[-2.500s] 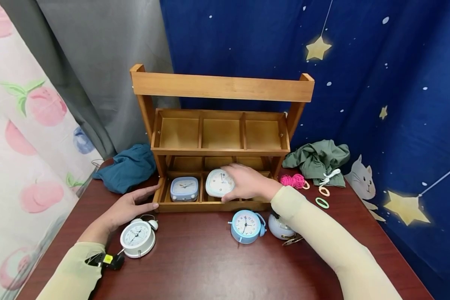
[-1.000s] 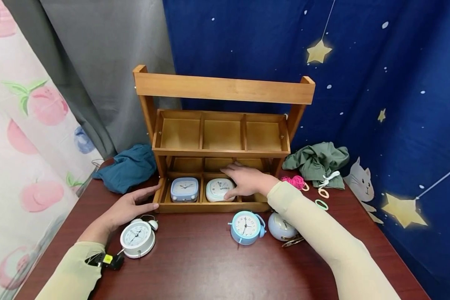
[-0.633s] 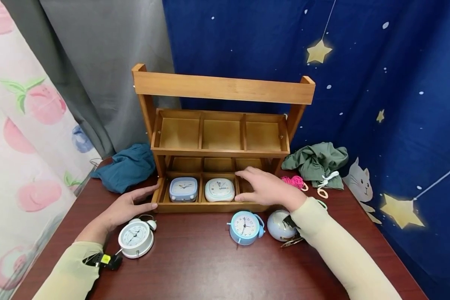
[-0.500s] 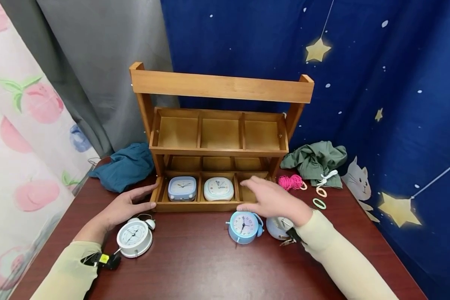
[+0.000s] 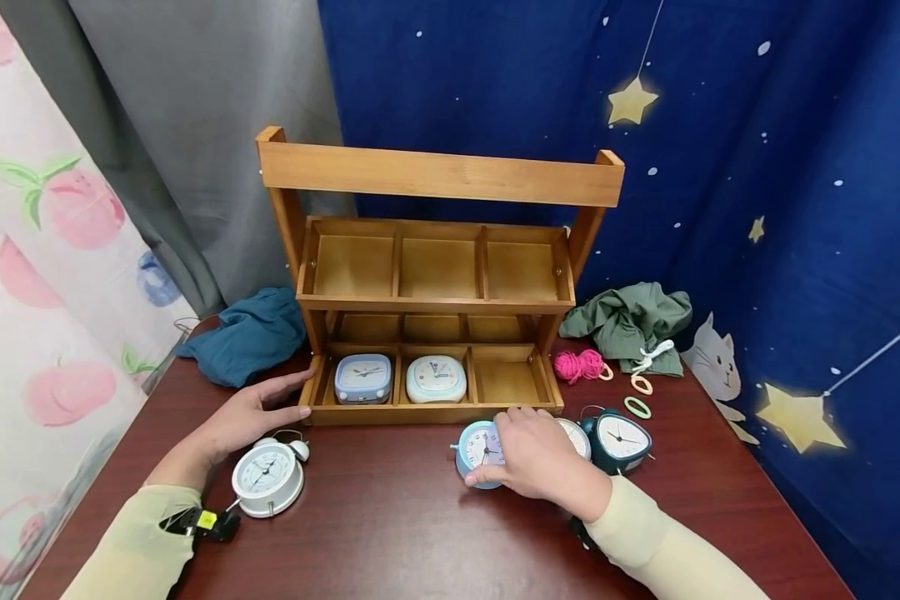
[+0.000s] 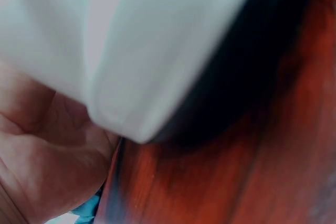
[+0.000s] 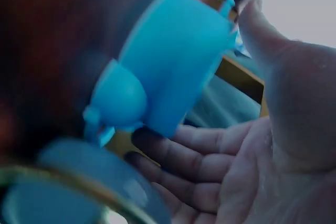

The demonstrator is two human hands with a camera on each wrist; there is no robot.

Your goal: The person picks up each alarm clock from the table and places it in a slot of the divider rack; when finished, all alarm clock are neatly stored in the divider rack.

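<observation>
No brand or lettering readable; clock dials show numerals only, too small to read. Right hand [image 5: 534, 457] fingers curled round round light-blue twin-bell alarm clock [image 5: 477, 450], clock standing on dark red-brown wooden surface [image 5: 390, 533] just before wooden two-tier compartment rack [image 5: 435, 283]. Left hand [image 5: 247, 412] fingers straight, relaxed, tips touching rack's lower left corner. Round white alarm clock [image 5: 267, 478] near left wrist. Square blue clock [image 5: 363, 377] in lower left compartment, white square clock [image 5: 437, 377] in lower middle. Dark teal clock [image 5: 619, 438] right of right hand.
</observation>
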